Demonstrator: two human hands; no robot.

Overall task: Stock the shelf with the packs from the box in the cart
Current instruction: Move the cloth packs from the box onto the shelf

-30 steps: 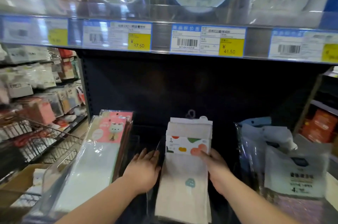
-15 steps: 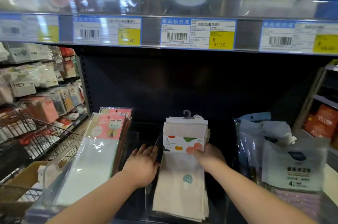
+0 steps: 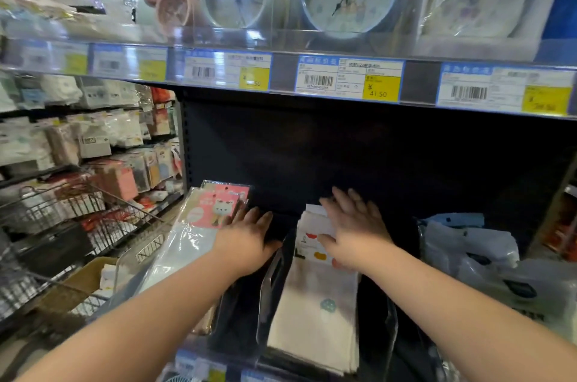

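Right hand [image 3: 352, 232] flat, fingers spread, pressing top of beige cloth pack stack [image 3: 315, 310]; left hand [image 3: 246, 236] open, fingers together, beside pink cat pack [image 3: 218, 207] at left

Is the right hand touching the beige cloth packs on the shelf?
Touching. The head view shows the right hand lying flat, fingers straight, on the upper end of the beige cloth packs.

Your only view comes from the camera on your head, close to the shelf [image 3: 343, 147], facing forward and a little down into its dark bay. Price labels [image 3: 349, 79] run across the top, the cart [image 3: 46, 213] shows at the left, and the wide angle bends the edges.
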